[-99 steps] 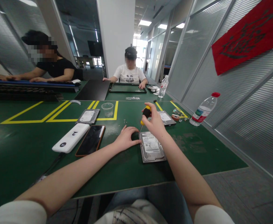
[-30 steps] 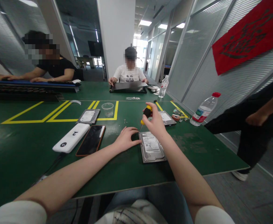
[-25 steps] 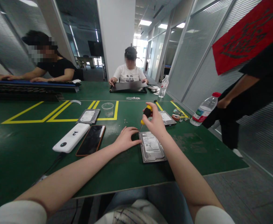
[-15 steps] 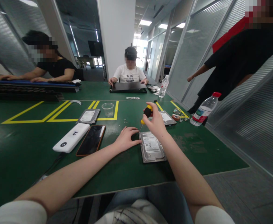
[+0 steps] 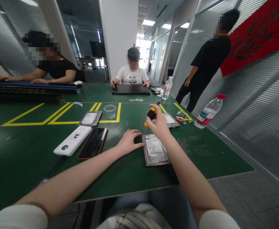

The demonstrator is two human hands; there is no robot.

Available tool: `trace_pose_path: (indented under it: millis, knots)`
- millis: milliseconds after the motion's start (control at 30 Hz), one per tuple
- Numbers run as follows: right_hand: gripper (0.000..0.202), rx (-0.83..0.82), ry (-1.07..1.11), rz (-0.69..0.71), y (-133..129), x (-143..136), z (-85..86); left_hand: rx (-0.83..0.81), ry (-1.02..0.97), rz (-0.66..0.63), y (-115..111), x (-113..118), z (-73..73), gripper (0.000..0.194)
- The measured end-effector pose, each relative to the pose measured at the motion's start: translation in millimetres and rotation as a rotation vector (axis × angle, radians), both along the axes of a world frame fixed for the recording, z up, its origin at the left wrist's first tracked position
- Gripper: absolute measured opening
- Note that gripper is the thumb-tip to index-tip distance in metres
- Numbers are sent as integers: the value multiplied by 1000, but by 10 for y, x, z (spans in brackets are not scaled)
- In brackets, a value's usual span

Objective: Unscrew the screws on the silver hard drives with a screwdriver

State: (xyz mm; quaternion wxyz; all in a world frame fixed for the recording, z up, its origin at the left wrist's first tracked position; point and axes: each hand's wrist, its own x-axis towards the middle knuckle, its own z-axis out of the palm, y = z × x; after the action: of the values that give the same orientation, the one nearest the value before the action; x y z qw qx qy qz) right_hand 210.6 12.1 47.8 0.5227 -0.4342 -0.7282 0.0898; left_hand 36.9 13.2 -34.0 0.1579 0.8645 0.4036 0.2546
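Observation:
A silver hard drive [image 5: 155, 151] with a white label lies flat on the green table in front of me. My right hand [image 5: 160, 125] is closed around the yellow and black handle of a screwdriver [image 5: 151, 113]. Its shaft slants down to the far left corner of the drive; the exact contact of the tip is too small to tell. At the drive's left side rests my left hand [image 5: 129, 141], thumb and fingers apart. The thumb touches the drive's edge, and the fingertips reach close to the screwdriver's tip.
Several tiny screws [image 5: 128, 123] lie beyond my left hand, near a clear plastic cup [image 5: 110, 112]. Other hard drives [image 5: 91, 118] sit left and right. A phone [image 5: 93, 143], a white power bank [image 5: 72, 141] and a water bottle [image 5: 209, 111] flank the work. Co-workers sit across the table.
My hands, the screwdriver and the drive look unmoved. The standing person at the right has walked farther away, and the person opposite has lowered a dark panel flat.

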Motion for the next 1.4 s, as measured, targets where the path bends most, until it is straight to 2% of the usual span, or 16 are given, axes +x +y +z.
trace_pose_path:
  millis: [633,800,1000,1267,1400]
  knots:
    - [47,-5,12,-19,6,11,-6,10,-19,-10,16,-7,-31,47]
    - [49,56,64,-72,28,51,-9,-11,-70,-27,44,23,-43,35]
    - [48,75,71,-84,22,47,8,-115,-161,47,168,113,-50,21]
    - [49,59,60,-97,10,45,26,-188,-202,34,235,130,-44,19]
    - [48,66,66,-99,6,44,33,-168,-201,43,224,130,-30,14]
